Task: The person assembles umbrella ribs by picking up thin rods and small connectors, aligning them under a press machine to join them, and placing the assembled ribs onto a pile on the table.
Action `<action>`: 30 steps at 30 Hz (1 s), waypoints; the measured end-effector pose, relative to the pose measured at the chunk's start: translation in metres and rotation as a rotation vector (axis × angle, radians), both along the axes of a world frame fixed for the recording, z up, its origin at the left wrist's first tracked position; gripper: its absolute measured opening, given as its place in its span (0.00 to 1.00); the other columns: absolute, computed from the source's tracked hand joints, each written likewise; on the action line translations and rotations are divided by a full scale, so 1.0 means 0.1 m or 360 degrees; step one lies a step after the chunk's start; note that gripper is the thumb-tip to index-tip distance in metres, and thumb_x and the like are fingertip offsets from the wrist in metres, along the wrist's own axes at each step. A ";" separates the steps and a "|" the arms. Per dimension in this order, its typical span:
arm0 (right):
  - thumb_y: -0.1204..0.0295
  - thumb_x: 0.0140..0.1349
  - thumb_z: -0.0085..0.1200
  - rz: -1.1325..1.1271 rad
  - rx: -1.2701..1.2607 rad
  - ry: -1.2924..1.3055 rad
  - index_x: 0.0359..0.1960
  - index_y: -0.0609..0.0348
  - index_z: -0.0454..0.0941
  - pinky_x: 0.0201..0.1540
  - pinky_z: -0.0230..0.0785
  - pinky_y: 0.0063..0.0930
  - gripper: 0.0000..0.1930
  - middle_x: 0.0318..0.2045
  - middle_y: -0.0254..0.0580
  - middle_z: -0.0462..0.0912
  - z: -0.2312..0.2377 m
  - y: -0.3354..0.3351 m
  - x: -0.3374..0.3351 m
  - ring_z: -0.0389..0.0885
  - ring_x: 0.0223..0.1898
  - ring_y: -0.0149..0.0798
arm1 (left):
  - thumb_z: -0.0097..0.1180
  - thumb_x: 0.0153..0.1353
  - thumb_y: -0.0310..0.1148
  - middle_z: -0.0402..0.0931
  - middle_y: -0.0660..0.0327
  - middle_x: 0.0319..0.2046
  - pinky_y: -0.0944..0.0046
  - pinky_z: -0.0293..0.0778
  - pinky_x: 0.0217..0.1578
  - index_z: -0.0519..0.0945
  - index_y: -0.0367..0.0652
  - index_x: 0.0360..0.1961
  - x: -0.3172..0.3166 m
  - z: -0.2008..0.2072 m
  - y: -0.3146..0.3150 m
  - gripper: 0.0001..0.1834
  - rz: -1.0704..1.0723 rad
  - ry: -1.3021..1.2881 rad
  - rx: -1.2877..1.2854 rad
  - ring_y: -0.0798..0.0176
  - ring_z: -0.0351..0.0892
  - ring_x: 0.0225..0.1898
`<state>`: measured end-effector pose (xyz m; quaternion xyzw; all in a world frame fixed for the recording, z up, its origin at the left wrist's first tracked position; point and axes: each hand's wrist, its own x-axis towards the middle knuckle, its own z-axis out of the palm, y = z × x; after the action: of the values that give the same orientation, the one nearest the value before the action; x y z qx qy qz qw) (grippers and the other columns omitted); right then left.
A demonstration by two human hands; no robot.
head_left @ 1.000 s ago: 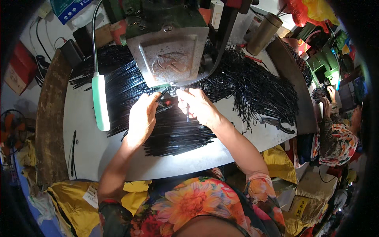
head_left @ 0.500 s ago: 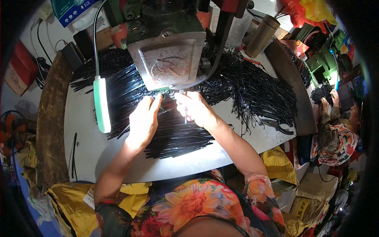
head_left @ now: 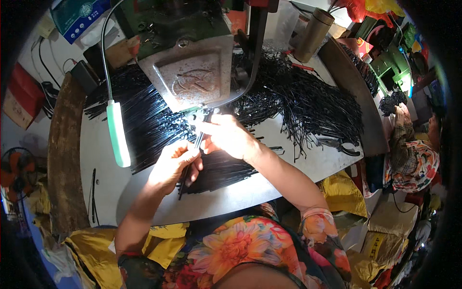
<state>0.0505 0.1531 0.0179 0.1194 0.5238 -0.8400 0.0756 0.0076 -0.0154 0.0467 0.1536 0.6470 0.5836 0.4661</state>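
Observation:
A thin black rod (head_left: 182,189) slants from the press (head_left: 190,82) toward the table's near edge. My left hand (head_left: 168,166) is closed around its lower part. My right hand (head_left: 228,137) has its fingers closed at the rod's upper part, just below the press head. The upper tip of the rod lies in bright glare by the press, so its contact there is unclear. Many similar black rods (head_left: 149,139) lie in a layer to the left, and more rods (head_left: 221,176) lie under and beside my hands.
A gooseneck lamp (head_left: 118,135) hangs at the left. A tangled heap of black rods (head_left: 322,111) and pliers (head_left: 339,146) lie on the right. Wooden boards (head_left: 67,159) edge the table (head_left: 127,195). A metallic flask (head_left: 314,36) stands behind. Another person's hands (head_left: 402,113) work at far right.
My left hand has moved down and away from the press, now gripping a rod. My right hand has shifted slightly left and down. The whole view has moved a little.

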 end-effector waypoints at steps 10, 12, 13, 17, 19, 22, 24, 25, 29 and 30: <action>0.76 0.55 0.44 -0.0671 -0.0397 0.0209 0.28 0.73 0.68 0.34 0.75 0.31 0.08 0.26 0.55 0.75 -0.22 0.40 -0.06 0.78 0.29 0.44 | 0.51 0.52 0.28 0.73 0.61 0.23 0.75 0.65 0.25 0.72 0.36 0.32 0.05 -0.20 0.33 0.08 0.0701 0.0276 0.0347 0.70 0.70 0.22; 0.76 0.56 0.43 -0.0730 -0.0316 0.0227 0.28 0.73 0.69 0.34 0.74 0.31 0.08 0.26 0.54 0.75 -0.20 0.37 -0.08 0.78 0.29 0.44 | 0.50 0.54 0.36 0.73 0.58 0.25 0.74 0.66 0.24 0.72 0.35 0.31 -0.09 -0.24 0.32 0.12 0.0761 -0.0305 0.0417 0.68 0.71 0.23; 0.76 0.56 0.43 -0.0725 -0.0316 0.0230 0.28 0.73 0.69 0.34 0.74 0.31 0.08 0.26 0.54 0.75 -0.21 0.35 -0.09 0.78 0.29 0.44 | 0.50 0.54 0.38 0.74 0.57 0.25 0.73 0.66 0.23 0.72 0.35 0.31 -0.15 -0.27 0.33 0.14 0.0722 -0.0586 0.0438 0.68 0.71 0.22; 0.75 0.56 0.43 -0.0706 -0.0381 0.0323 0.29 0.73 0.69 0.35 0.74 0.30 0.09 0.27 0.54 0.74 -0.20 0.32 -0.10 0.78 0.30 0.42 | 0.49 0.55 0.37 0.74 0.58 0.21 0.73 0.67 0.19 0.72 0.36 0.29 -0.32 -0.48 0.38 0.13 0.0739 -0.0639 0.0789 0.68 0.71 0.19; 0.75 0.56 0.43 -0.0705 -0.0387 0.0320 0.29 0.73 0.69 0.35 0.74 0.29 0.09 0.28 0.54 0.74 -0.17 0.30 -0.08 0.78 0.31 0.42 | 0.48 0.55 0.35 0.74 0.57 0.21 0.74 0.67 0.19 0.72 0.35 0.28 -0.35 -0.45 0.42 0.12 0.0818 -0.0575 0.0764 0.68 0.71 0.19; 0.75 0.55 0.44 -0.0667 -0.0372 0.0383 0.29 0.73 0.69 0.36 0.74 0.28 0.09 0.28 0.53 0.74 -0.15 0.28 -0.03 0.77 0.32 0.41 | 0.48 0.55 0.33 0.74 0.57 0.21 0.74 0.69 0.20 0.72 0.35 0.28 -0.33 -0.42 0.44 0.10 0.0937 -0.0487 0.0747 0.69 0.71 0.19; 0.76 0.55 0.45 -0.0693 -0.0467 0.0314 0.30 0.74 0.69 0.37 0.73 0.27 0.09 0.28 0.52 0.74 -0.14 0.26 -0.01 0.77 0.32 0.40 | 0.47 0.55 0.33 0.73 0.57 0.21 0.74 0.69 0.21 0.72 0.34 0.28 -0.33 -0.42 0.43 0.10 0.0979 -0.0460 0.0756 0.69 0.71 0.19; 0.76 0.55 0.45 -0.0689 -0.0465 0.0311 0.30 0.74 0.69 0.37 0.73 0.27 0.09 0.28 0.52 0.74 -0.14 0.25 0.00 0.77 0.32 0.40 | 0.47 0.55 0.33 0.73 0.57 0.21 0.74 0.69 0.21 0.72 0.34 0.29 -0.33 -0.43 0.42 0.10 0.0980 -0.0467 0.0757 0.69 0.71 0.19; 0.77 0.55 0.44 -0.0705 -0.0457 0.0410 0.31 0.76 0.68 0.41 0.72 0.32 0.09 0.31 0.55 0.74 -0.17 0.22 -0.01 0.76 0.35 0.44 | 0.47 0.55 0.32 0.74 0.57 0.21 0.74 0.69 0.20 0.72 0.34 0.29 -0.33 -0.45 0.41 0.10 0.0947 -0.0488 0.0805 0.69 0.72 0.19; 0.77 0.55 0.43 -0.0733 -0.0424 0.0382 0.33 0.76 0.67 0.44 0.70 0.37 0.09 0.33 0.58 0.73 -0.18 0.22 -0.02 0.76 0.37 0.47 | 0.47 0.55 0.32 0.74 0.57 0.21 0.74 0.69 0.20 0.72 0.34 0.29 -0.33 -0.45 0.40 0.10 0.0950 -0.0488 0.0808 0.69 0.72 0.19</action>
<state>0.0480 0.1752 0.0000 0.1238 0.3732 -0.9046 -0.1645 -0.0255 0.0248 0.0017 -0.0192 0.4221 0.8499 0.3148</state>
